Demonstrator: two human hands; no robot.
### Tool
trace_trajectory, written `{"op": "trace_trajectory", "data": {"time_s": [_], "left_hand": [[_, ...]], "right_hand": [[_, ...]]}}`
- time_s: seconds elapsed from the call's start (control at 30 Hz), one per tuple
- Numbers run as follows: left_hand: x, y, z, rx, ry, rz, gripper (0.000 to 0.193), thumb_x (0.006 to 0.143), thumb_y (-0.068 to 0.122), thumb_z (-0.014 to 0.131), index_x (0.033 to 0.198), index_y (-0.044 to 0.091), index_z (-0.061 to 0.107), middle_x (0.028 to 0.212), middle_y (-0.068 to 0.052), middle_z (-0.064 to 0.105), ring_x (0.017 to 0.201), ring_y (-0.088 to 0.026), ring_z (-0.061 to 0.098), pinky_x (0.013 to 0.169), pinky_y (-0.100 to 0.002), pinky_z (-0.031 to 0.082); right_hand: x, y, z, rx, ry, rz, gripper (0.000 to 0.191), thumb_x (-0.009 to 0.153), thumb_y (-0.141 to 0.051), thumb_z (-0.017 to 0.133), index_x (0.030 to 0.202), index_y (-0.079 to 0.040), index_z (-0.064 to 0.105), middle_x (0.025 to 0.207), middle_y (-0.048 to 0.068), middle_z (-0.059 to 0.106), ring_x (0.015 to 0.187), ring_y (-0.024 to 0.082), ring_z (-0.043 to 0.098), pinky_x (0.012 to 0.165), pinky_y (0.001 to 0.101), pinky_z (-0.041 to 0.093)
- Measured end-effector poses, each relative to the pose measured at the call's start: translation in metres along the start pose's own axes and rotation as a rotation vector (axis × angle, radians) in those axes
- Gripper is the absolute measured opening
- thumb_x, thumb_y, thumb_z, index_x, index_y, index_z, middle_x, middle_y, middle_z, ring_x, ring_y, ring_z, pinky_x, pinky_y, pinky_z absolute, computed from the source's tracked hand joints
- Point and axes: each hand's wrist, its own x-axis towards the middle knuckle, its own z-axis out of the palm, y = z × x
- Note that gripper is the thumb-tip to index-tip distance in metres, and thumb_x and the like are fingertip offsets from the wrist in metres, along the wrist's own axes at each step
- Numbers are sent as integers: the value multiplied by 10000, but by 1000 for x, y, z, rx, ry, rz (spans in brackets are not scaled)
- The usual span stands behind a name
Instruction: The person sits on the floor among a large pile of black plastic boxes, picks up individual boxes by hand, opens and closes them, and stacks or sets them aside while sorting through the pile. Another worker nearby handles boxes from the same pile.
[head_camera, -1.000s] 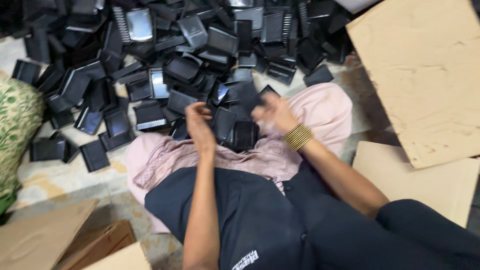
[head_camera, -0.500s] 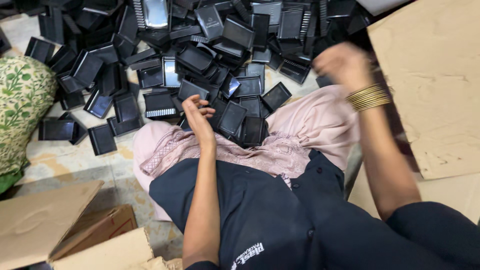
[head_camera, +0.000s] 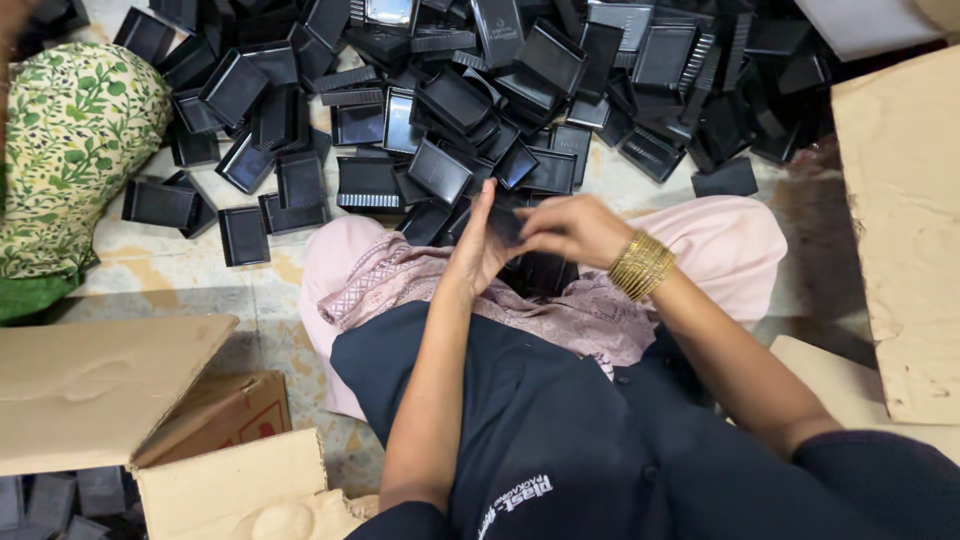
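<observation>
Tray: black plastic tray (head_camera: 505, 225) being held between both hands, over the lap, just in front of the pile.
Left hand: left hand (head_camera: 478, 250) pressing its open palm, fingers straight, against the tray's near side.
Right hand: right hand (head_camera: 570, 228) curling its fingers around the tray's far edge; gold bangles (head_camera: 640, 266) sitting on its wrist.
Pile: black trays (head_camera: 450, 90) lying heaped on the floor.
Sides: open cardboard box (head_camera: 190, 440) lying lower left, cardboard sheet (head_camera: 900, 220) lying right, green floral cloth (head_camera: 60, 150) lying left.
</observation>
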Motion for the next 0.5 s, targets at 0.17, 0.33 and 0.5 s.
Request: {"op": "trace_trajectory", "data": {"time_s": [0.17, 0.33, 0.5], "left_hand": [[15, 12, -29, 33, 294, 520, 531, 999, 374, 652, 1419, 150, 418, 1073, -81, 605, 772, -207, 665, 636, -340, 583], [22, 16, -43, 92, 441, 572, 465, 967, 371, 628, 1388, 218, 502, 1034, -29, 616, 749, -150, 639, 613, -308, 593], [12, 22, -33, -21, 446, 574, 454, 943, 310, 671, 1347, 158, 530, 982, -56, 591, 748, -186, 658, 579, -364, 605]], "right_hand": [[89, -2, 16, 72, 154, 2, 241, 944, -250, 734, 1079, -55, 697, 1013, 103, 693, 911, 271, 728, 805, 381, 581], [160, 38, 46, -386, 352, -78, 397, 798, -292, 817, 1066, -58, 642, 1033, 161, 646, 944, 390, 650, 766, 461, 534], [148, 72, 53, -348, 256, 14, 266, 850, -229, 801, 1019, -99, 641, 955, 78, 660, 904, 323, 689, 756, 430, 556]]}}
